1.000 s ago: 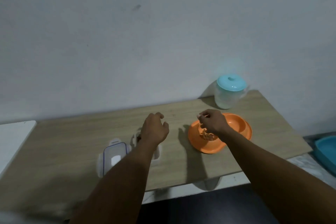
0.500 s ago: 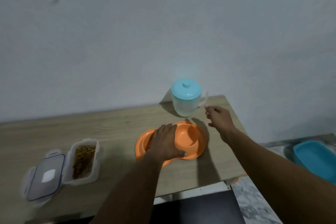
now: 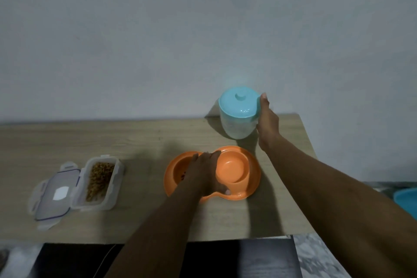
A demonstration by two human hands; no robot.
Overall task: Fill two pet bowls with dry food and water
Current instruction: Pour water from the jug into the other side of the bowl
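Left hand point(image 3: 206, 171): palm down, fingers spread flat, thumb hooked toward the body, forearm reaching forward. Right hand point(image 3: 267, 119): extended farther out, fingers curled sideways, thumb up, forearm outstretched.

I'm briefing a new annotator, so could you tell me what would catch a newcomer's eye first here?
Probably the orange double pet bowl near the table's front edge, with the left hand resting across its middle. Next, the jug with the turquoise lid by the wall, the right hand against its side. At far left sits an open container of dry food.
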